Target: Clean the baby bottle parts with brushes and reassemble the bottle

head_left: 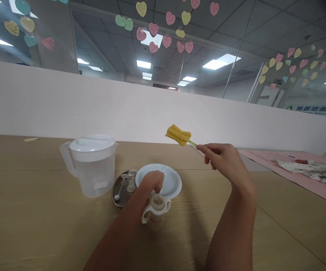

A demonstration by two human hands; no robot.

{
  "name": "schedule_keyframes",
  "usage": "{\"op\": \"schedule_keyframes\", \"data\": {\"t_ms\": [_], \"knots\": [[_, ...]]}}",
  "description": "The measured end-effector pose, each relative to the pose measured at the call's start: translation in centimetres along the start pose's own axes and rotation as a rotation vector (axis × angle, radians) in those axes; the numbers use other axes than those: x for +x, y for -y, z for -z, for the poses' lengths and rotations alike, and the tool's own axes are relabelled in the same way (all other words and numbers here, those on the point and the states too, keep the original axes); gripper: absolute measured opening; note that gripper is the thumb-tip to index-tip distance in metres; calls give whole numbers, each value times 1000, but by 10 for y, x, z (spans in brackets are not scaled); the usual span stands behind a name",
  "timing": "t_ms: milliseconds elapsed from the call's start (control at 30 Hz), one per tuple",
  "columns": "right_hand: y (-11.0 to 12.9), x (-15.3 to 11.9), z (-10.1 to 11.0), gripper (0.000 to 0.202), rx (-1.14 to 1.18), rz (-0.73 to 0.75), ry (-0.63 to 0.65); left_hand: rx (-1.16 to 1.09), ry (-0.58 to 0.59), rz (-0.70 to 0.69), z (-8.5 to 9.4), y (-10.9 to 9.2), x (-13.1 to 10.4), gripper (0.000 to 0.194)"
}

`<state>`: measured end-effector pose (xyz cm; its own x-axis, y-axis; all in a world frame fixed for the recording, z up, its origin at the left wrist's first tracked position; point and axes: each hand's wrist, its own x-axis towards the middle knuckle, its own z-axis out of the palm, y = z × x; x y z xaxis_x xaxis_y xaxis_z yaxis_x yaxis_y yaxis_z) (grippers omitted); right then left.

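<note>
Bottle brush (179, 136): yellow sponge head on a thin green stem, held in the air above the far part of the table, head pointing up and to the left
Right hand (222, 160): fingers pressed together around the lower end of the brush stem; sponge head well clear of the hand
Baby bottle (156, 210): clear body with two white side handles, open at the top, standing upright on the wooden table (38, 233) just in front of the plate
Left hand (150, 184): fingers curled down over the bottle, gripping it at the neck from above
White plate (168, 180): directly behind the bottle, partly covered by the left hand
Metal tray (118, 188): left of the plate, touching or overlapping its edge; carries a small spoon (119, 192) and a clear teat part (131, 182)
Lidded pitcher (91, 165): translucent, left of the tray, handle to the left
Pink cloth (292, 173): far right of the table, well apart from both hands
</note>
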<state>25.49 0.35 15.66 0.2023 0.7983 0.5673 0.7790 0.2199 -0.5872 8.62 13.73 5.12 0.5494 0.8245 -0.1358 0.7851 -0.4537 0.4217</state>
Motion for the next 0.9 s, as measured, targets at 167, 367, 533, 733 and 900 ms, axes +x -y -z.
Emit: {"op": "schedule_keyframes", "data": {"t_ms": [167, 367, 533, 733, 900], "knots": [[-4, 1, 0, 48, 28, -16, 46, -78, -62, -122, 38, 4, -20, 20], [-18, 3, 0, 44, 39, -93, 157, -526, -407, -449, 77, -3, -61, 21], [-22, 2, 2, 42, 17, -133, 142, -685, -563, -519, 83, -17, -76, 22], [-17, -1, 7, 41, -36, -163, 168, -721, -639, -554, 83, -20, -74, 22], [-16, -3, 11, 46, 18, -117, 249, -710, -599, -535, 83, -17, -72, 25]]}}
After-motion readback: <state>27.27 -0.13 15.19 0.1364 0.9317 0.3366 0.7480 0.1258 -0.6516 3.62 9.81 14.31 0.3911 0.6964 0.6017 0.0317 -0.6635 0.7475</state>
